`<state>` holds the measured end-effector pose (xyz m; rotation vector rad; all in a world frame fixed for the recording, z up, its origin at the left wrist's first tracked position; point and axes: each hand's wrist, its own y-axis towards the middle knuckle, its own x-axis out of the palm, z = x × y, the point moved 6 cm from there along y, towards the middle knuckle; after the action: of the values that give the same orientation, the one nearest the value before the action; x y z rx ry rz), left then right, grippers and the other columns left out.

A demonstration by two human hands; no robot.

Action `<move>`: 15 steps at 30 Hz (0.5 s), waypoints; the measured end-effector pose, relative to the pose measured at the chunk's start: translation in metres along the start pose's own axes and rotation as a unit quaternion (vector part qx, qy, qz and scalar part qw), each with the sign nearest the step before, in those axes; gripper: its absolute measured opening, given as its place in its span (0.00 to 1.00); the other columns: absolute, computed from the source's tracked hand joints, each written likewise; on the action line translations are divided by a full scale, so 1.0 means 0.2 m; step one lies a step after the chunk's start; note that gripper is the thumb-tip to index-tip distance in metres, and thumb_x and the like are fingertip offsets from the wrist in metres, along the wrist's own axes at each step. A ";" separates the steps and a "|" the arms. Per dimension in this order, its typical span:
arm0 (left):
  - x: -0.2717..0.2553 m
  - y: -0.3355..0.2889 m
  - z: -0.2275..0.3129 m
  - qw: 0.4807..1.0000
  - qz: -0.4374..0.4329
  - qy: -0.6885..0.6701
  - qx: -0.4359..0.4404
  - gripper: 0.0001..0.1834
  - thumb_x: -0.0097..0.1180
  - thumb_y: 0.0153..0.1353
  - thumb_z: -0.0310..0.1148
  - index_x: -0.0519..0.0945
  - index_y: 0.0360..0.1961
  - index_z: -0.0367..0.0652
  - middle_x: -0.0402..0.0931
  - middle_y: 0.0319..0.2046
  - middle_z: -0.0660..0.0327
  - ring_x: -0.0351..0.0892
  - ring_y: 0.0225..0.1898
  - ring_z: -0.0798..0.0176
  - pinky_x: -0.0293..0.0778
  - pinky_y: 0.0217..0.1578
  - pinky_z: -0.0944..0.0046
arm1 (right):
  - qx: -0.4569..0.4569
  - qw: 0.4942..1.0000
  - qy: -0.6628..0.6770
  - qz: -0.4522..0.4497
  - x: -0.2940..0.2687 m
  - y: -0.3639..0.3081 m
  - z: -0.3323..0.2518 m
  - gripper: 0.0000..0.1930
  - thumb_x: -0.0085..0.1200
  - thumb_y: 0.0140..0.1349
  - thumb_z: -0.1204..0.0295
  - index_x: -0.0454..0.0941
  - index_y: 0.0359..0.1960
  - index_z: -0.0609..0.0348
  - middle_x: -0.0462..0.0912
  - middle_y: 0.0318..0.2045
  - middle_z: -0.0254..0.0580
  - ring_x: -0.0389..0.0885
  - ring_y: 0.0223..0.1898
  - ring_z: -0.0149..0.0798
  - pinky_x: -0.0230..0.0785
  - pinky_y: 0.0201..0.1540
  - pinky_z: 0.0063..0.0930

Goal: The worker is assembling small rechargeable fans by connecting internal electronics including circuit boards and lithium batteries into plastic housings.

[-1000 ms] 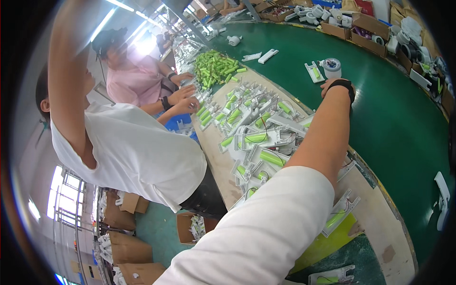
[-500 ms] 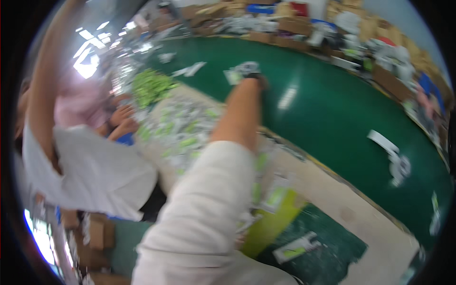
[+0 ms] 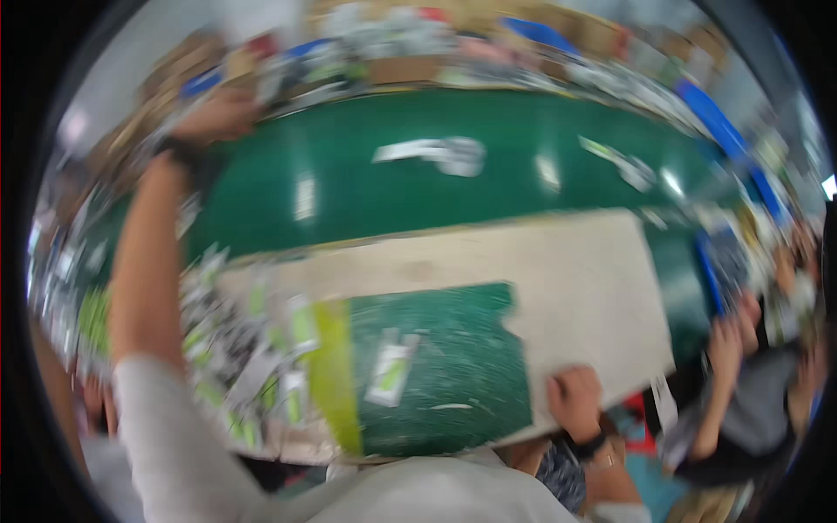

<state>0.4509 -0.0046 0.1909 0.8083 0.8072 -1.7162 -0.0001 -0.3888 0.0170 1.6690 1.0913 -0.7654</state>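
Note:
My left hand is stretched over the far left part of the green belt, close to the goods heaped at its far edge. A black band circles that wrist. Motion smears its fingers, so I cannot make out a hold. My right hand rests, fingers curled, on the near right of the pale board, with nothing visible in it. Left of it, a white and lime-green packet lies on a dark green mat. A heap of similar packets covers the board's left end.
White pieces with rounded ends lie on the belt, another farther right. Cartons and bagged goods line its far side. A blue-edged tray stands at right, near another person's hands. Other hands show at far left.
My view has swung to the right. The left arm, before across the middle of the view, now reaches up the left side. My right hand has come into sight.

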 end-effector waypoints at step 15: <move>0.46 -1.35 1.05 0.641 -0.321 -0.609 0.338 0.25 0.29 0.65 0.44 0.53 0.59 0.45 0.59 0.58 0.58 0.61 0.57 0.63 0.67 0.48 0.59 | 0.017 0.998 -0.004 0.062 -0.07 -0.10 0.00 0.06 0.54 0.48 0.71 0.70 0.22 0.56 0.69 0.22 0.37 0.69 0.27 0.40 0.65 0.29 0.29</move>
<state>0.1408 -0.1583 0.2654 -0.4311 -0.6505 -2.6439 -0.0231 -0.3907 0.0210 1.7436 0.9649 -0.7133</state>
